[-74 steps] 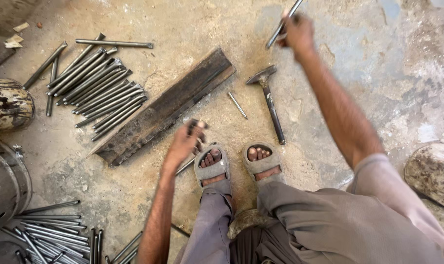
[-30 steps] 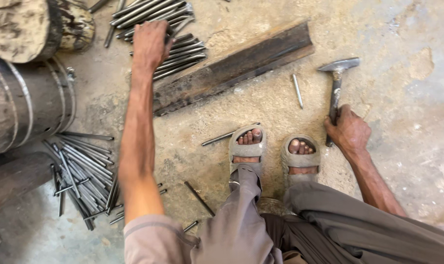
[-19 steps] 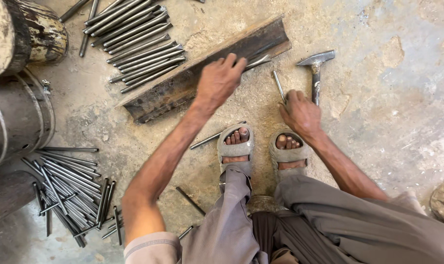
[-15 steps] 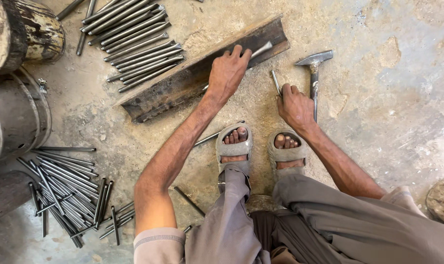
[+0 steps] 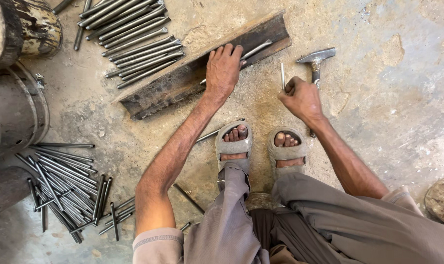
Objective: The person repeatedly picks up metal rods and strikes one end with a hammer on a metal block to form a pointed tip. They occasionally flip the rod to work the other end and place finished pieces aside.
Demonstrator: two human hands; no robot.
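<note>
My left hand point(image 5: 223, 71) presses a thin metal rod point(image 5: 255, 49) down into the groove of a long rusty angle iron point(image 5: 173, 83) that lies slantwise on the concrete floor. My right hand point(image 5: 300, 98) is closed around the handle of a hammer whose steel head point(image 5: 319, 55) rests on the floor just beyond my knuckles. A short rod point(image 5: 282, 76) lies between the two hands. My sandalled feet point(image 5: 258, 142) stand right below the hands.
A row of straight rods point(image 5: 129, 39) lies beyond the angle iron. A loose heap of rods point(image 5: 65, 188) sits at the lower left beside metal drums point(image 5: 14, 110). A wooden log end point(image 5: 36, 24) is at the top left, a stone point(image 5: 442, 198) at the right edge.
My left hand left the row of rods and came onto the angle iron with a rod. My right hand slid up and closed on the hammer handle.
</note>
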